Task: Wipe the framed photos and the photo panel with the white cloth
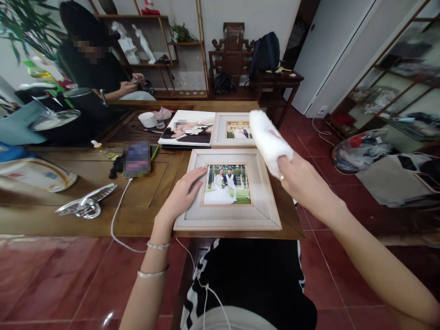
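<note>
A whitish picture frame (227, 219) with a wedding photo (227, 184) lies flat near the table's front edge. My left hand (182, 193) rests on its left side, fingers stretched out and flat. My right hand (299, 176) is closed around a white fluffy cloth (268, 137), held above the frame's far right corner. The cloth covers part of a second picture frame (220, 130), which lies just behind the first. Left of that second frame is a photo album (189, 128) with a black and white cover.
A phone (137, 158) on a white cable, a silver ornament (87, 201) and a blue and white bag (34, 169) are on the table's left. A white cup (147, 119) stands further back. Across the table sits a person (92, 59). A plastic bag (360, 149) lies on the right.
</note>
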Available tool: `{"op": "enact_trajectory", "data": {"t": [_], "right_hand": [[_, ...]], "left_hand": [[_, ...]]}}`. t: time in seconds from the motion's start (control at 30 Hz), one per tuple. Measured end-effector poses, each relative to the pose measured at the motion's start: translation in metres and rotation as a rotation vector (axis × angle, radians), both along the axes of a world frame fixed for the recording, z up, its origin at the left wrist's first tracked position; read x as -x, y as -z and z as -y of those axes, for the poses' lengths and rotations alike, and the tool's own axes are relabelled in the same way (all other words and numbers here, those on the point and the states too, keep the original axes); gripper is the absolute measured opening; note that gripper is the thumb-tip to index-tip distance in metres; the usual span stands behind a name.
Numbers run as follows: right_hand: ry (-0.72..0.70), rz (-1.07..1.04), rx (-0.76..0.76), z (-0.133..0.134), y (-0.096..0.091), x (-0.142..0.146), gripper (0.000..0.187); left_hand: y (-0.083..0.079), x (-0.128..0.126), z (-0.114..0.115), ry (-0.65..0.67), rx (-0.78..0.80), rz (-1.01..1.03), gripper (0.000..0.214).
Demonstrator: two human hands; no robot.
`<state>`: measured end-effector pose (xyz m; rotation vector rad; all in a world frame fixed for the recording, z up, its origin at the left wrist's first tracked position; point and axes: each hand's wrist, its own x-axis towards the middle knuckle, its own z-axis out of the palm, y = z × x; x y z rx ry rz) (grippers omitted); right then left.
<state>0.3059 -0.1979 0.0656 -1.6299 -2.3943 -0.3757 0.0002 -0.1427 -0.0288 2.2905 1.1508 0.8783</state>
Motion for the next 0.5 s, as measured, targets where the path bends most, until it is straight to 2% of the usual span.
{"op": "enact_trajectory", "data": {"t": [0.07,0.13,0.2,0.33,0.5], "right_hand": [[-0.082,-0.020,-0.146,-0.025,0.015,-0.001,0.040],[-0.141,0.005,-0.110,-0.043,0.031,0.003,0.046],[-0.170,0.052,0.007,-0.050,0.042,0.009,0.053],[-0.153,0.094,0.117,-0.041,0.049,0.020,0.058],[-0.186,0.114,0.195,-0.005,0.037,0.028,0.057]], "left_hand": [[0.000,0.000,0.000,-0.001,0.001,0.000,0.039],[0.000,0.001,0.000,-0.003,0.004,-0.002,0.039],[-0.001,0.001,0.001,-0.002,0.006,-0.007,0.039],[-0.001,0.001,0.001,0.002,0.004,-0.009,0.039],[0.000,0.001,0.000,-0.004,0.003,-0.003,0.039]]}}
